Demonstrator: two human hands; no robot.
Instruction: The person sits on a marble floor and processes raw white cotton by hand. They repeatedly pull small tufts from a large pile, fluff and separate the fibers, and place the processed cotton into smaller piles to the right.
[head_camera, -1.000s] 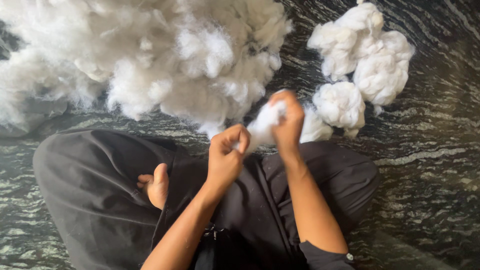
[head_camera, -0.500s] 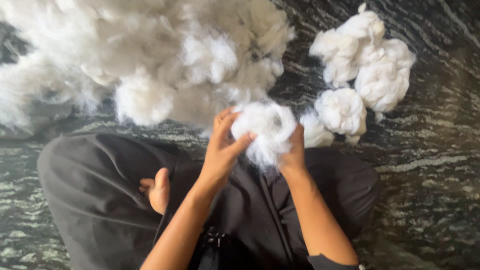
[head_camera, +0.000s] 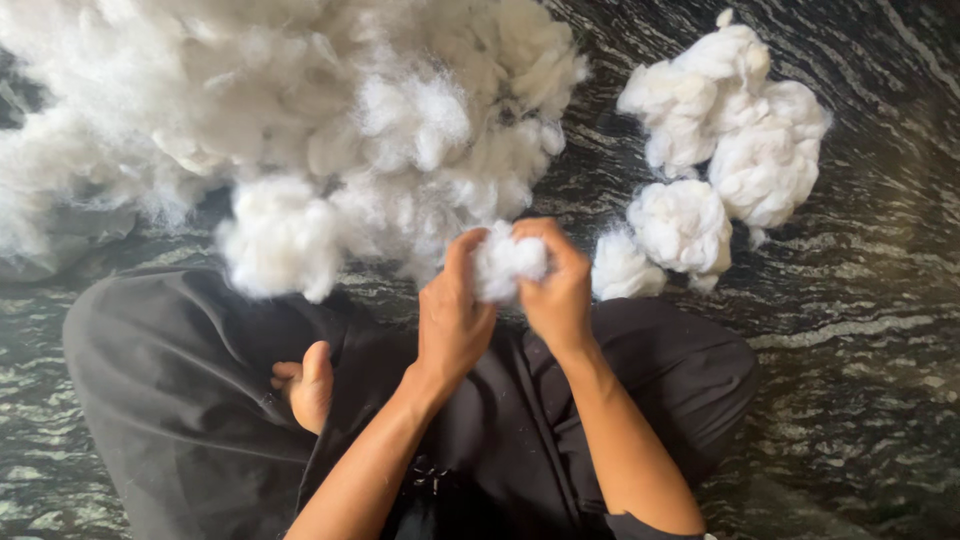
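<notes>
A small tuft of white cotton (head_camera: 505, 262) is pinched between both my hands just above my lap. My left hand (head_camera: 452, 318) grips its left side and my right hand (head_camera: 556, 290) grips its right side, fingers curled around it. A big loose heap of white cotton (head_camera: 300, 130) spreads across the floor ahead and to the left, its near edge almost touching my left hand. To the right lie several rounded cotton balls (head_camera: 730, 160), the nearest one (head_camera: 622, 268) right beside my right hand.
I sit cross-legged in dark clothing (head_camera: 180, 400) on a dark stone floor with pale streaks (head_camera: 860, 360). My bare foot (head_camera: 305, 385) shows at the left of my lap.
The tuft held between my hands was opened wide half a second ago and is now pressed into a smaller clump. Both hands have drawn closer together.
</notes>
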